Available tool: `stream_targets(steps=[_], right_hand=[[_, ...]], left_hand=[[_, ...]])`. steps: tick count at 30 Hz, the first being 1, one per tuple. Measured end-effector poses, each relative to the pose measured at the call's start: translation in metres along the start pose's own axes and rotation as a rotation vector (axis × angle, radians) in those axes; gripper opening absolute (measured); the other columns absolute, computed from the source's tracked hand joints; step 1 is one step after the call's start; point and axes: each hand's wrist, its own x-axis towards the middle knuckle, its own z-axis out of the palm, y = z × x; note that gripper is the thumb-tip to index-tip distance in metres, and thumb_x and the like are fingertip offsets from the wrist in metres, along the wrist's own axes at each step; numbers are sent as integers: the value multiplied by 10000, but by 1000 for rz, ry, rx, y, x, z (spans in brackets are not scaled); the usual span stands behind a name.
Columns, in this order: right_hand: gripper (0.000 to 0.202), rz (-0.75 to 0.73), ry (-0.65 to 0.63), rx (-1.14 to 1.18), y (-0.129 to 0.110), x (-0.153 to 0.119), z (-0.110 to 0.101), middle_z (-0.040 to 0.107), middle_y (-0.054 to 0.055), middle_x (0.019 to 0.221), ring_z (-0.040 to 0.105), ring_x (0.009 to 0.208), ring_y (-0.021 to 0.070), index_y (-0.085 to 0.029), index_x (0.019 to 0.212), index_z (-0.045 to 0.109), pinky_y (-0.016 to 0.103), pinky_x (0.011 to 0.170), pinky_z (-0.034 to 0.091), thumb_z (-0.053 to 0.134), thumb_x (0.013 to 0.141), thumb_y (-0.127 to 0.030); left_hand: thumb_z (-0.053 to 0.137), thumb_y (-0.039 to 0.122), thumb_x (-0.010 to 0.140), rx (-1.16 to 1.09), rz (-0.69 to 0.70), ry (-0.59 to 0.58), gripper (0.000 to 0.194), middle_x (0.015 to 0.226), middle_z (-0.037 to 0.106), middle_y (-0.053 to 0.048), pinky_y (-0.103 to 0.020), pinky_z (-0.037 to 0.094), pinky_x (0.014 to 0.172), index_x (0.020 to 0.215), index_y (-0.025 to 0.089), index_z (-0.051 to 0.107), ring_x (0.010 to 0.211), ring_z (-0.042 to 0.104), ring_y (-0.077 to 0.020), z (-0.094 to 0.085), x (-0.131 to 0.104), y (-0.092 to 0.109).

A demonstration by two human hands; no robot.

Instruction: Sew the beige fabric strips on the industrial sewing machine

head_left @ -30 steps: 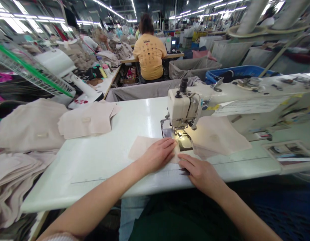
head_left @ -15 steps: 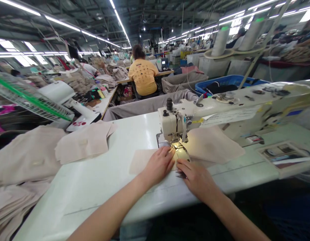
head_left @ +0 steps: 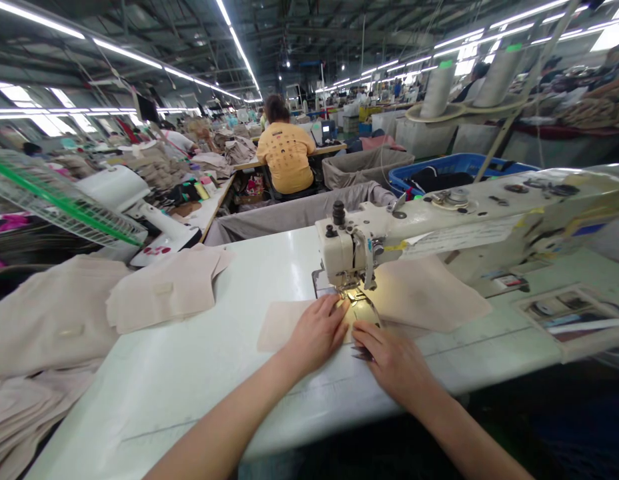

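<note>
Fabric (head_left: pixel 279 325) under left hand (head_left: pixel 317 330); right hand (head_left: pixel 392 357) holds dark pointed tool (head_left: pixel 361 353).

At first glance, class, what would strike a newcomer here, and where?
Likely the seated person in yellow, just above centre. Below, the left hand lies on pale cloth, the right hand close beside it, before the sewing machine. A green-rimmed fan stands far left.
</note>
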Motion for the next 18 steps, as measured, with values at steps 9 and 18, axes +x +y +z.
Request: stream_targets(steps=[9,18], right_hand=[[342,33,-32,-2,-1,7,-5,702,78,1222,708,934,212,-199,1100,692,295,776,553,550,839,-29],[435,-11,21,-19,0,-8,1,663,123,1338,726,944,238,-155,1258,655,350,825,589,521,858,-49]], left_hand=[[474,269,1002,3,30,24,348,1339,561,-167,-474,466,1106,1319,149,553,1308,508,-287,2,1,-6],[515,172,965,80,121,-30,237,1214,658,-138,-412,561,996,1176,127,614,1160,620,-265,-5,-21,23]])
